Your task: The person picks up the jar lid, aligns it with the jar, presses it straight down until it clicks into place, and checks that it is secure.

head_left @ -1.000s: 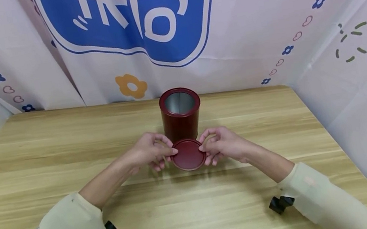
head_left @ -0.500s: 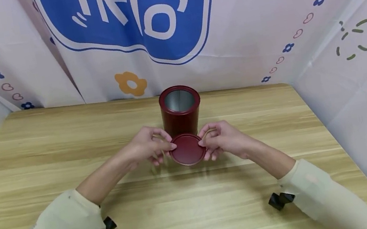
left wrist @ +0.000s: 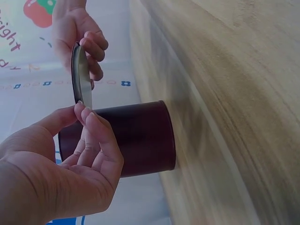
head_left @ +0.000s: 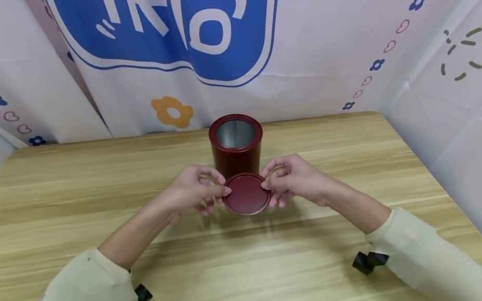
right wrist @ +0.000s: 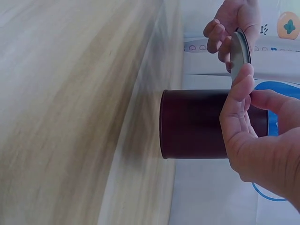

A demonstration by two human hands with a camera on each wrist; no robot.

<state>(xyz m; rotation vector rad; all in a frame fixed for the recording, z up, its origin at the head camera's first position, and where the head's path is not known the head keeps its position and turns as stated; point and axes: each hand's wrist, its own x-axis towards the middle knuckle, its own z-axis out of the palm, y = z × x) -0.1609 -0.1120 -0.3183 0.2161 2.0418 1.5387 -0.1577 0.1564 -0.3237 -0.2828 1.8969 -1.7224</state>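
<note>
Well short of the can point(head_left: 239, 161), two pale sleeves point(head_left: 80, 299) reach in over the wood-grain table point(head_left: 254, 295), one from its left and one from its right, with a small black device point(head_left: 141, 297) beneath each cuff. Closer to the can, the left hand point(head_left: 197, 191) and right hand point(head_left: 290, 179) hold a dark red lid point(head_left: 247, 195) between them, directly in front of it. Each hand pinches one edge, thumb on the upper face and fingertips at the rim and beneath; the other fingers curl loosely, and the wrists angle inward almost as mirror images. The wrist views show the lid roughly level, raised off the table near the can's upper part; whether it touches the can I cannot tell. As for progress, the lid is off and firmly in hand, I judge, while setting it down anywhere, on the can or beside it, is not yet done. The can stands upright, its mouth uncovered and its metal inside showing; behind it hangs a printed cloth point(head_left: 310, 76).
</note>
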